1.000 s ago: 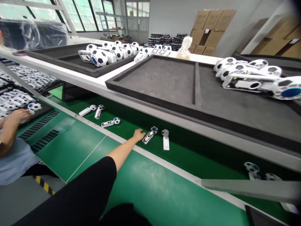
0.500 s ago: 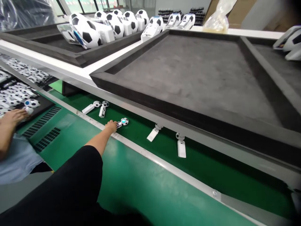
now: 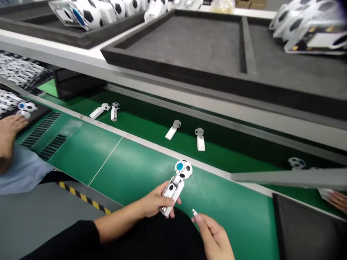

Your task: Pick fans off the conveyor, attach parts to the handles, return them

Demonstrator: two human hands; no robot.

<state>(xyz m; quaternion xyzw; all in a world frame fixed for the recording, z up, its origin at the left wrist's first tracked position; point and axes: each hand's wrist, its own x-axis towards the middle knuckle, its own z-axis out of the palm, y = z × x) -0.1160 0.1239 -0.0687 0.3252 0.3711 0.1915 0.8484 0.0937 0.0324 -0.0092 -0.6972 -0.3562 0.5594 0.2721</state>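
My left hand is closed around the white handle of a handheld device with a soccer-ball head. A blue disc shows on its round head, which points up and away from me. To the right and slightly lower, my right hand pinches a small white plug-like piece between thumb and fingers. The piece and the device are apart. Both hands are above the near green bench. Beyond the metal rail, similar devices lie on the green belt, among them one device and another.
Grey foam trays rest on a shelf over the belt. Packaged soccer-ball items stand at upper left. A co-worker's hand is at left; another person's hand is at far right. A metal bar crosses at right.
My left hand has drawn back from the belt, bringing the device it gripped over the near bench. My right hand has come into view with the small white piece.
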